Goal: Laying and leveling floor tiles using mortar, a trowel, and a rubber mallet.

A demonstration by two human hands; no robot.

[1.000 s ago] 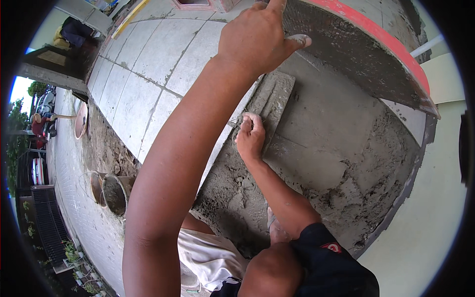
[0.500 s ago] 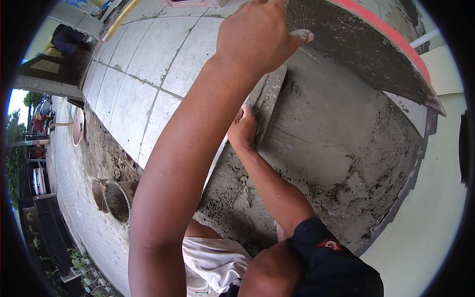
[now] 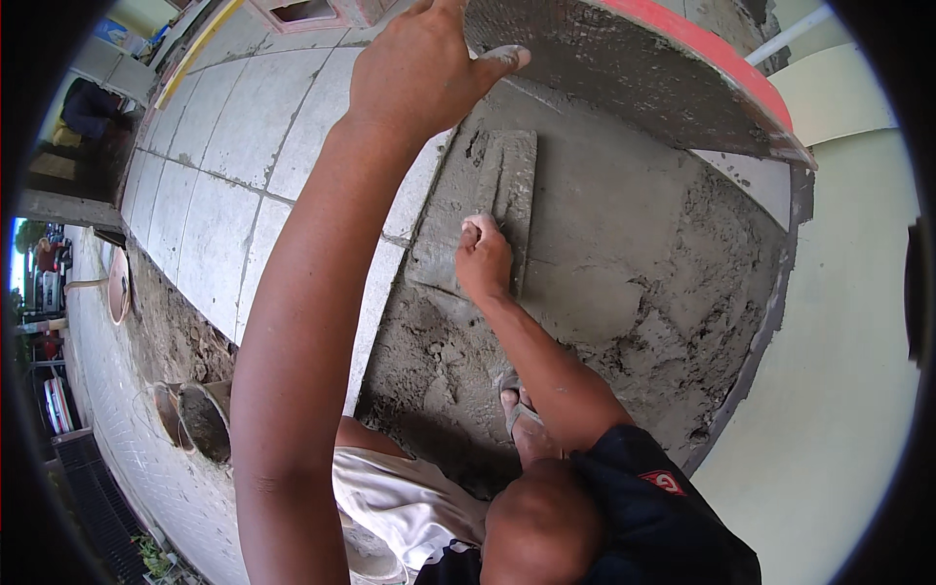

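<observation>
My right hand (image 3: 483, 255) is closed on the handle of a mortar-coated plastering float (image 3: 520, 185), which lies flat on the wet grey mortar bed (image 3: 624, 234). The handle is mostly hidden beneath my fingers. My raised left hand (image 3: 414, 73) is at the near end of a tilted slab (image 3: 624, 73) with a red edge and a face smeared with grey mortar. My thumb sticks out along the slab, while the fingertips are cut off by the upper border. Left of the float run pale laid floor tiles (image 3: 229, 200).
My sandalled foot (image 3: 522, 419) stands in rough mortar. Mortar-stained buckets (image 3: 205, 421) stand at the lower left, beside bare soil. A cream wall (image 3: 829, 361) bounds the bed on the right. A yellow straightedge (image 3: 198, 54) lies at the upper left, near a person (image 3: 90, 105).
The float has moved right, off the tile border and onto the mortar. The whole view has shifted, with the left hand and slab now further left. My foot shows more fully.
</observation>
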